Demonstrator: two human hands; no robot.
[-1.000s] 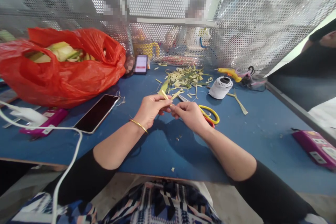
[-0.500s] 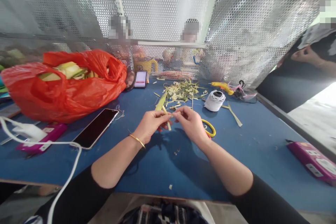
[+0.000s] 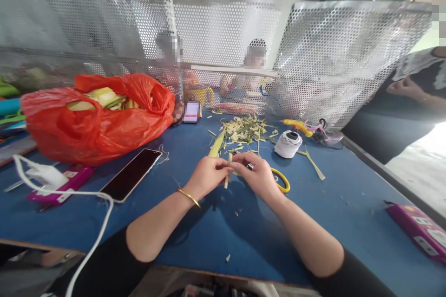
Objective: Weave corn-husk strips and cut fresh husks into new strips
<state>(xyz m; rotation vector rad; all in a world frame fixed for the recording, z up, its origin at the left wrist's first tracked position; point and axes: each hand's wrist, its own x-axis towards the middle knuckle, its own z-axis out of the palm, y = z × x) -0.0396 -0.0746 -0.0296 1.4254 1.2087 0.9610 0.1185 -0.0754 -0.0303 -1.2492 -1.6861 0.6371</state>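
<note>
Over the middle of the blue table, my left hand (image 3: 207, 175) pinches a narrow pale-green leaf strip (image 3: 226, 183), which stands nearly upright between its fingertips. My right hand (image 3: 257, 175) meets it from the right, fingers closed at the strip; whether it grips the strip itself or another small piece is hidden. Beyond my left hand lies a wider green husk leaf (image 3: 217, 144). A heap of leaf scraps (image 3: 245, 129) is behind both hands. Yellow-handled scissors (image 3: 283, 180) lie partly under my right hand, and a white thread spool (image 3: 287, 144) stands behind them.
A red plastic bag (image 3: 101, 134) of husks fills the left, near a black-screened phone (image 3: 132, 175) and a purple power strip (image 3: 62, 185) with a white cable. Another purple strip (image 3: 418, 232) is at right. A yellow glue gun (image 3: 296, 125) lies behind. A person (image 3: 400, 97) stands at right.
The view has tilted up slightly, so the table contents sit lower. The strip in my fingers has turned from slanted to nearly upright, and my hands are closer together.
</note>
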